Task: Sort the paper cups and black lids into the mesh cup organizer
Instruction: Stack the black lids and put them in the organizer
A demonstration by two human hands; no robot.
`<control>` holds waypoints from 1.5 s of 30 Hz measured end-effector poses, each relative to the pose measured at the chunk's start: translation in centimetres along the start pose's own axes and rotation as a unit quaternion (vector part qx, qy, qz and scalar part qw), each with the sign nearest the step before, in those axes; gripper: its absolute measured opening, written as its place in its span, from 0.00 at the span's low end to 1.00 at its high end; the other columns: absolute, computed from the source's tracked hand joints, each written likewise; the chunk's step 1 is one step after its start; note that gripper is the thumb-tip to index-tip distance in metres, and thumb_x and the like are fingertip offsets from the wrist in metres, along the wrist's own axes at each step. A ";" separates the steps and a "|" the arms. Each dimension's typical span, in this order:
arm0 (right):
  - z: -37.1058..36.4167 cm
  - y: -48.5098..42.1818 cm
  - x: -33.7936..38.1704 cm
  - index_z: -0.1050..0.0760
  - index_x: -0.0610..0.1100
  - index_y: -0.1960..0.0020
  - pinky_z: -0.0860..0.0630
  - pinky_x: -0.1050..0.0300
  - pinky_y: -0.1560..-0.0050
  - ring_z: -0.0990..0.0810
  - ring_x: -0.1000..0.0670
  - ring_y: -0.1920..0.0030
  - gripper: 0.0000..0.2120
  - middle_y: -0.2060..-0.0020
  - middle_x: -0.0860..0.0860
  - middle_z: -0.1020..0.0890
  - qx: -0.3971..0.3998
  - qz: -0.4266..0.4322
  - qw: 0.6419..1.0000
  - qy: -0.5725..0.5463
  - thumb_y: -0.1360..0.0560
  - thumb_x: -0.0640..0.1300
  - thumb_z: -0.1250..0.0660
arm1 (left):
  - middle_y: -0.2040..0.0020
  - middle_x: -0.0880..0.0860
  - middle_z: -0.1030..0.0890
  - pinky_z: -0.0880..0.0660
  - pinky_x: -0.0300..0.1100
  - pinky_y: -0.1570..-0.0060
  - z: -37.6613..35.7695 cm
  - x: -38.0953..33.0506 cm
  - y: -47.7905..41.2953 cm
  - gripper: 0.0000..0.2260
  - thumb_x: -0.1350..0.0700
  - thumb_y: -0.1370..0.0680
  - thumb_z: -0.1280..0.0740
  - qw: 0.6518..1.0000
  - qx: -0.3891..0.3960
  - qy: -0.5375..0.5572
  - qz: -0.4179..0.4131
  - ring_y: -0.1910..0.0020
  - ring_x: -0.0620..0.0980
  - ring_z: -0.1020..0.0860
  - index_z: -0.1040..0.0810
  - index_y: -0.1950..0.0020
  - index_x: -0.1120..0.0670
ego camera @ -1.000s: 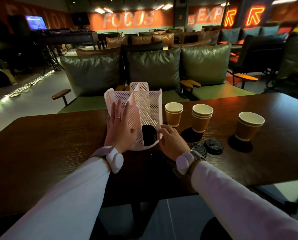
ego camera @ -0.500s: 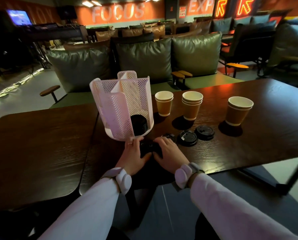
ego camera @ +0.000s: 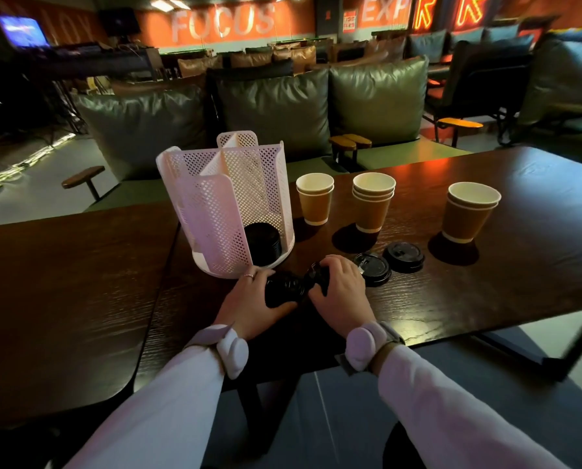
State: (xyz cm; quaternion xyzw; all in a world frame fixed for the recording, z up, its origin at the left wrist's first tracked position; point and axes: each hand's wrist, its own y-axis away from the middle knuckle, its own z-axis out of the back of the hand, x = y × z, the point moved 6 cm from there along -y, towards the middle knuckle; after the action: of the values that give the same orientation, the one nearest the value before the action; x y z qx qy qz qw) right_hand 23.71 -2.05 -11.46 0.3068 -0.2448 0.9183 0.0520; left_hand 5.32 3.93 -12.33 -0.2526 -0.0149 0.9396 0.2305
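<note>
The mesh organizer (ego camera: 230,201) is white, punched with a diamond lattice; a black lid stack (ego camera: 262,244) shows inside it. Three stacks of paper cups (ego camera: 373,201) are brown with cream rims. Loose lids (ego camera: 403,257) are black. The tabletop (ego camera: 485,282) is dark brown woodgrain. The far cushions (ego camera: 276,110) are olive green.

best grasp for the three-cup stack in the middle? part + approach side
Grip the three-cup stack around the outer cup's brown wall, just under the nested rims, coming from the near right. It stands upright and tapers downward, so the rims stop a slip. Its right side is clear; the two-cup stack crowds its left, and the loose lids lie low in front.
</note>
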 end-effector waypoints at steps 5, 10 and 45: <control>-0.7 -0.1 -0.7 0.33 0.42 0.32 0.41 0.52 0.30 0.36 0.43 0.31 0.30 0.34 0.45 0.29 0.019 -0.013 0.999 0.026 0.30 0.51 0.29 | 0.34 0.48 0.30 0.28 0.44 0.41 0.4 0.2 -0.4 0.38 0.27 0.34 0.34 1.000 -0.004 0.014 -0.016 0.36 0.49 0.26 0.33 0.29 0.46; -1.1 -0.3 -1.4 0.38 0.45 0.30 0.40 0.51 0.31 0.36 0.43 0.31 0.32 0.33 0.47 0.31 0.034 -0.045 0.998 0.011 0.30 0.52 0.30 | 0.33 0.48 0.27 0.33 0.37 0.44 0.9 0.1 -0.2 0.35 0.33 0.31 0.29 0.996 -0.033 0.082 -0.012 0.36 0.48 0.25 0.38 0.30 0.43; -0.7 0.6 1.1 0.46 0.56 0.27 0.36 0.64 0.41 0.31 0.53 0.41 0.42 0.38 0.56 0.41 0.068 0.054 0.994 -0.060 0.35 0.70 0.36 | 0.43 0.44 0.25 0.22 0.53 0.42 0.7 0.3 0.6 0.38 0.33 0.40 0.27 0.986 0.024 0.161 0.040 0.43 0.51 0.19 0.44 0.38 0.34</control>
State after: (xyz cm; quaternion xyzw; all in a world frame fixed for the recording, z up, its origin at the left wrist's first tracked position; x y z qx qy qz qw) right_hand 22.28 -2.27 -11.50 0.3509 -0.2004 0.9141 -0.0339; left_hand 4.50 3.60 -11.95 -0.3954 0.0553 0.8952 0.1979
